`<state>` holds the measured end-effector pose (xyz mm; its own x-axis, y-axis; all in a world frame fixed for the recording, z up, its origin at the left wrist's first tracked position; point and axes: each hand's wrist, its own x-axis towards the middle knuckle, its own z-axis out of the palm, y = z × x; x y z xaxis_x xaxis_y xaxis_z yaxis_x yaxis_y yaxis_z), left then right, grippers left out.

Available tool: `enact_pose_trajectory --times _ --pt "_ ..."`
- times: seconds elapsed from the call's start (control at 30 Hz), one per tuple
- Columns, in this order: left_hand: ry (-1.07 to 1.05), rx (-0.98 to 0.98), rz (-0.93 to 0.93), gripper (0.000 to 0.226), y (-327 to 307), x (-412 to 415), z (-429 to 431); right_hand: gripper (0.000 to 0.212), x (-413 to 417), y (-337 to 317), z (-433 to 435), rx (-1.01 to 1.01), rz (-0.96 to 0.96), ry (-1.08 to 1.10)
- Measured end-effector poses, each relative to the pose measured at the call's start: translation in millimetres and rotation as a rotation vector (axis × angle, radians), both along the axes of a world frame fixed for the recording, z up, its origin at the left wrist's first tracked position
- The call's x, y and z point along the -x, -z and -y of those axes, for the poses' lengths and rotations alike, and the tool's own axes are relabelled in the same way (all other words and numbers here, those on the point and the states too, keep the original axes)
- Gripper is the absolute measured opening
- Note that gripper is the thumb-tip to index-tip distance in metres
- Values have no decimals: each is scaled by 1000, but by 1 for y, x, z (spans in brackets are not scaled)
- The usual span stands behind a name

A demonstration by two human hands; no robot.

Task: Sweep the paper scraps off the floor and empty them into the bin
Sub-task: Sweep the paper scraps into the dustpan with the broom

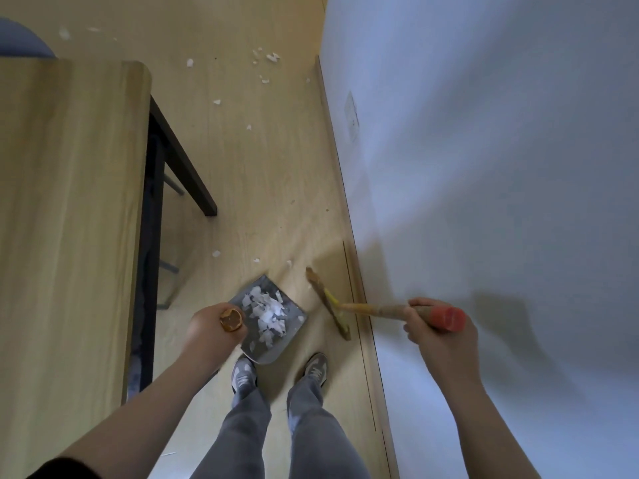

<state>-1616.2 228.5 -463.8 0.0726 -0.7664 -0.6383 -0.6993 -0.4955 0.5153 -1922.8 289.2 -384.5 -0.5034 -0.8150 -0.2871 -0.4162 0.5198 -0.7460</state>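
Left hand [207, 335]: grip closed round the top of the dustpan handle [231, 319], holding the metal dustpan [276, 349] low at the feet, mouth facing the mess. A heap of paper scraps [268, 314] lies in it. Right hand [437, 335]: grip wrapped round the broom handle [380, 310] near its red cap, with the broom head [328, 302] angled just beside the pan by the wall [484, 167], probably ready for the next stroke. Loose scraps [269, 58] lie further up the floor [259, 167], past the desk [69, 202]. No bin in view.
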Motion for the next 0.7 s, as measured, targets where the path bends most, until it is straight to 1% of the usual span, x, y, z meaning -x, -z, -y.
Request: enact_pose_trajectory --times 0.07,0.17,0.27,0.3,0.37,0.47,0.5,0.6,0.7 --pt "-16 12 -5 7 3 0 2 13 -4 -1 2 40 -10 36" --pt "-9 -2 1 8 6 -2 5 12 -12 4 19 64 11 11" --pt "-42 13 -18 4 10 -7 9 29 -24 26 44 -3 -16 -97" --pt "-42 23 -17 4 11 -8 10 31 -28 32 52 -22 -21 -118" --pt "-27 33 -15 4 12 -11 13 29 -40 43 61 -47 -6 -162" --pt "-25 40 -24 5 11 -14 15 8 -55 42 55 -80 75 -234" --pt "-23 43 -23 5 10 -16 16 6 -59 37 51 -86 93 -256" --pt "-14 49 -22 6 8 -17 17 6 -58 22 40 -151 76 -282" --pt "-23 49 -28 6 7 -17 17 15 -49 5 34 -188 122 -206"
